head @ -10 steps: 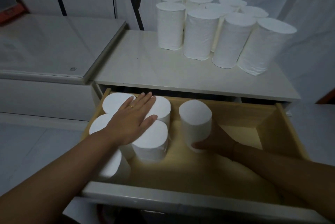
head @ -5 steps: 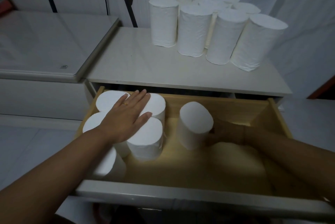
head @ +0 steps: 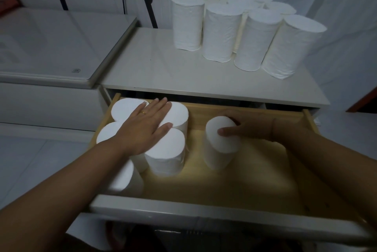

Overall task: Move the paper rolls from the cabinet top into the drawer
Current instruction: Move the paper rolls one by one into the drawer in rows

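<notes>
The drawer (head: pixel 244 172) is pulled out under the cabinet top (head: pixel 163 72). Five rolls (head: pixel 165 149) stand packed close in its left side. The left hand (head: pixel 142 127) lies flat and wide on their tops, with a ring (head: pixel 144 112) on one finger. One more roll (head: pixel 221 141) stands alone in the middle of the drawer, tilted a bit. The right hand (head: pixel 246 127) holds it near the top, thumb in front and fingers behind. Many rolls (head: pixel 222 33) stand bunched at the back right of the cabinet top.
</notes>
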`<state>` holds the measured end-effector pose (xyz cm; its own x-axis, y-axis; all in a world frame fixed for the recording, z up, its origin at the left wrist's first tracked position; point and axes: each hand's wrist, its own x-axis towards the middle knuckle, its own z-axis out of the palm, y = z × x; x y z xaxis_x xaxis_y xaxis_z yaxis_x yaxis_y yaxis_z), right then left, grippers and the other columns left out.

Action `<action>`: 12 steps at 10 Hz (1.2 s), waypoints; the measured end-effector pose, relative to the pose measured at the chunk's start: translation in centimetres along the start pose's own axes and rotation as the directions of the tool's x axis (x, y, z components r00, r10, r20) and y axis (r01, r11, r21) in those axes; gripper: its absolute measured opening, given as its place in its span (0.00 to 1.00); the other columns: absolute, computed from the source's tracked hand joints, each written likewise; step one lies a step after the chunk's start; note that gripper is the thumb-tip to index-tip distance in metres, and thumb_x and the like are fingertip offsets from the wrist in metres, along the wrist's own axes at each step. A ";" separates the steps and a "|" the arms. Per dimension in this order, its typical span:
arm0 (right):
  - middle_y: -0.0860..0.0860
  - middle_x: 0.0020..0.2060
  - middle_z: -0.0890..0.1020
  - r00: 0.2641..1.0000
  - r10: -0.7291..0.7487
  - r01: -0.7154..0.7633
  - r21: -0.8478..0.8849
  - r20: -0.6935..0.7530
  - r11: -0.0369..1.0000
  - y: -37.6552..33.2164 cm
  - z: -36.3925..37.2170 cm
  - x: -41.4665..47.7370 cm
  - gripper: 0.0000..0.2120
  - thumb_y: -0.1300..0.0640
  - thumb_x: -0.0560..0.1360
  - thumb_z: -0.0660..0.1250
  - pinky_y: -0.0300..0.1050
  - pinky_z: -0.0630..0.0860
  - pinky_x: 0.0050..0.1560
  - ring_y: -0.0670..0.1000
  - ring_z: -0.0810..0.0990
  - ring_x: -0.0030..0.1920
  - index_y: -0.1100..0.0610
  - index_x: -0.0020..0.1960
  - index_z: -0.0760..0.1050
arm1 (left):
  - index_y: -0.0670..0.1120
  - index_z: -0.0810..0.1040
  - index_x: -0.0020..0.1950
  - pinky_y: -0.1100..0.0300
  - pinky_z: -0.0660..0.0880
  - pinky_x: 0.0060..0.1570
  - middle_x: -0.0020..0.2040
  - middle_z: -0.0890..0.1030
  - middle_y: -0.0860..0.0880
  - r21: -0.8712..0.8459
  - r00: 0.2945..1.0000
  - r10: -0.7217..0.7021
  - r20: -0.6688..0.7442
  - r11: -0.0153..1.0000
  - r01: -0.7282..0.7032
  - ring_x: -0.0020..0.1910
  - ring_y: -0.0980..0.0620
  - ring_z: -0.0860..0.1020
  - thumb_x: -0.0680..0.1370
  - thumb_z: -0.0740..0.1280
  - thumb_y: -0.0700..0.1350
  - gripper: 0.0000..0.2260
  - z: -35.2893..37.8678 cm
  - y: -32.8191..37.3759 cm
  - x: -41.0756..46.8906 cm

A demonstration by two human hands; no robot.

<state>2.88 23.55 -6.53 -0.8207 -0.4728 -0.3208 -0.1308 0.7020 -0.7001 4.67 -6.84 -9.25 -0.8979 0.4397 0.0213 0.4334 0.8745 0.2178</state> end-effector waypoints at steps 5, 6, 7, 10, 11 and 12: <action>0.52 0.52 0.79 0.935 0.212 -0.286 0.251 0.284 0.925 -2.4 7.0 -4.3 0.22 0.43 0.73 0.63 0.38 0.81 0.41 0.49 0.83 0.43 0.48 0.64 0.65 | 0.53 0.48 0.77 0.57 0.40 0.73 0.78 0.47 0.54 -0.049 1.000 0.006 0.007 0.999 -0.006 0.76 0.56 0.45 0.81 0.49 0.58 0.27 -0.3 -0.3 0.1; 0.50 0.49 0.80 0.895 0.240 -0.369 0.321 0.377 0.872 -3.6 8.1 -4.0 0.13 0.45 0.75 0.63 0.38 0.81 0.40 0.48 0.84 0.41 0.46 0.57 0.67 | 0.53 0.48 0.77 0.57 0.40 0.73 0.78 0.47 0.55 -0.051 1.000 0.004 0.003 0.999 -0.004 0.76 0.56 0.45 0.81 0.50 0.58 0.26 -0.2 -0.4 0.2; 0.51 0.48 0.80 0.869 0.253 -0.406 0.317 0.426 0.857 -4.7 9.3 -3.7 0.10 0.43 0.75 0.63 0.39 0.81 0.41 0.47 0.82 0.41 0.47 0.53 0.69 | 0.53 0.48 0.77 0.57 0.40 0.73 0.78 0.47 0.54 -0.054 1.000 0.002 0.000 0.999 -0.002 0.76 0.56 0.45 0.81 0.50 0.58 0.27 -0.2 -0.5 0.2; 0.58 0.56 0.79 0.858 0.231 -0.411 0.344 0.458 0.844 -6.9 11.5 -2.0 0.14 0.42 0.75 0.63 0.45 0.80 0.48 0.52 0.80 0.47 0.49 0.53 0.70 | 0.52 0.49 0.78 0.54 0.41 0.74 0.78 0.48 0.53 -0.043 1.000 0.014 -0.011 0.999 -0.015 0.77 0.54 0.46 0.81 0.49 0.58 0.27 -0.1 -0.5 0.1; 0.57 0.54 0.79 0.858 0.237 -0.412 0.334 0.456 0.847 -7.2 12.0 -1.4 0.18 0.41 0.74 0.63 0.45 0.80 0.48 0.52 0.80 0.47 0.51 0.58 0.70 | 0.52 0.48 0.78 0.53 0.41 0.74 0.78 0.48 0.53 -0.039 1.000 0.013 -0.007 0.999 -0.013 0.77 0.54 0.45 0.81 0.49 0.58 0.27 -0.1 -0.4 0.1; 0.51 0.48 0.79 0.871 0.210 -0.373 0.320 0.444 0.871 -7.8 12.7 -1.0 0.20 0.41 0.76 0.61 0.39 0.81 0.40 0.48 0.79 0.41 0.50 0.63 0.67 | 0.52 0.48 0.78 0.53 0.41 0.75 0.78 0.48 0.53 -0.039 1.000 0.010 -0.007 0.999 -0.010 0.77 0.54 0.45 0.81 0.49 0.58 0.27 -0.2 -0.4 0.1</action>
<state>11.71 11.81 -8.87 -0.4957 -0.5007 -0.7096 0.3704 0.6172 -0.6942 4.41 -7.18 -9.13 -0.8940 0.4471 0.0306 0.4394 0.8612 0.2555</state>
